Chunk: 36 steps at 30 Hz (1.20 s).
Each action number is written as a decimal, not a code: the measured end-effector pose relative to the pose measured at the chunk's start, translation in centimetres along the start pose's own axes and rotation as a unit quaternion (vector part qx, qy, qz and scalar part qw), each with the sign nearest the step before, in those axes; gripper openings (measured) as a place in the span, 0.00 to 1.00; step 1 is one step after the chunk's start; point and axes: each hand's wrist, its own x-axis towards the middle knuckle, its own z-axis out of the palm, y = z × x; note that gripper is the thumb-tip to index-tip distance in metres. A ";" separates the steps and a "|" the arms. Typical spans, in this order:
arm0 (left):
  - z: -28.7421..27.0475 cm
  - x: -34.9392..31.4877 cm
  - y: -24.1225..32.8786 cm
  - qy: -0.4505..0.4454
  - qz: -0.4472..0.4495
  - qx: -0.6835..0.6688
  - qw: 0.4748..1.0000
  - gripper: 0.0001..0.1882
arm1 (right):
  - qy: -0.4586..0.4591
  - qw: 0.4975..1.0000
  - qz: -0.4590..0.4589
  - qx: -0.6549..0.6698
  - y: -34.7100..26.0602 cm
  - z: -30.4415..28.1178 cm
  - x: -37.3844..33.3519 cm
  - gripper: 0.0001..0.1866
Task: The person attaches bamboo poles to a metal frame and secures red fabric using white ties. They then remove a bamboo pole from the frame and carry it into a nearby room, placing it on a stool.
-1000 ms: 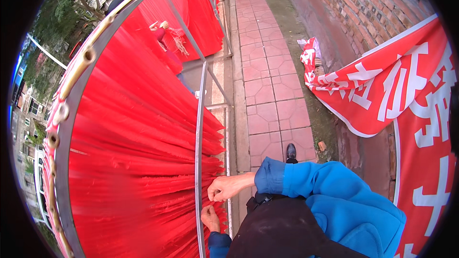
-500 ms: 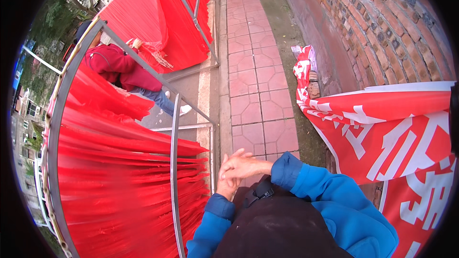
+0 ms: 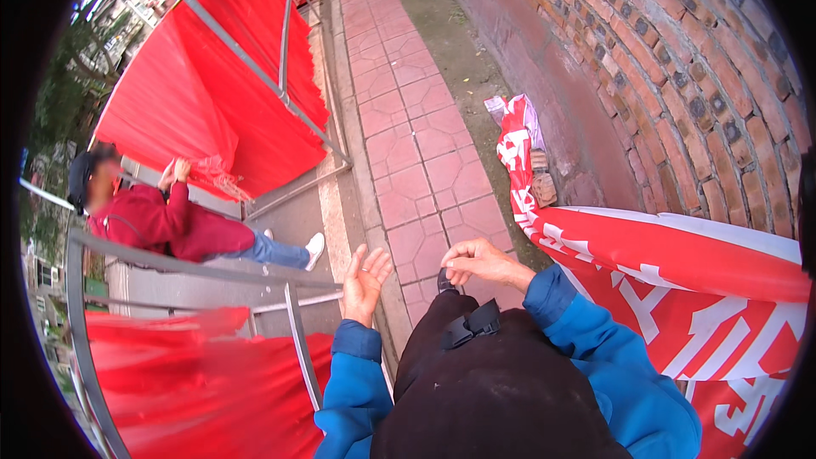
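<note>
My left hand [image 3: 367, 285] is raised over the edge of the paving, palm up with its fingers apart, and it holds nothing. Over the pink paving tiles [image 3: 399, 195] my right hand [image 3: 489, 262] has its fingers curled in loosely, and nothing shows in them. A gap separates the two hands. Red cloth [image 3: 195, 382] is stretched on a grey metal frame [image 3: 302, 344] to the left of my left hand. On the right, a red banner with white lettering [image 3: 680, 255] hangs by my right arm.
A person in a dark red jacket [image 3: 187, 221] stands at left, hands by the frayed edge of another red cloth [image 3: 212, 76] on a metal frame [image 3: 246, 59]. A brick wall [image 3: 646, 59] runs along the right. Loose bricks [image 3: 541, 178] lie at its foot beside the banner's bunched end.
My hands were clasped together and have come apart, the left to the left, the right up and right. My view has shifted, and more of the other person shows.
</note>
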 end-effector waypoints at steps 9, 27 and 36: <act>12.2 19.1 3.0 -0.060 -0.066 0.236 0.968 0.23 | -0.019 0.999 -0.023 -0.036 -9.4 -6.4 15.4 0.11; 1.1 50.3 15.2 0.382 -0.015 0.286 0.879 0.13 | -0.095 0.993 -0.058 -0.049 -30.2 -32.6 46.9 0.12; 2.8 62.1 16.8 0.386 -0.068 0.300 0.870 0.11 | -0.053 0.999 -0.006 -0.012 -33.5 -40.8 57.1 0.11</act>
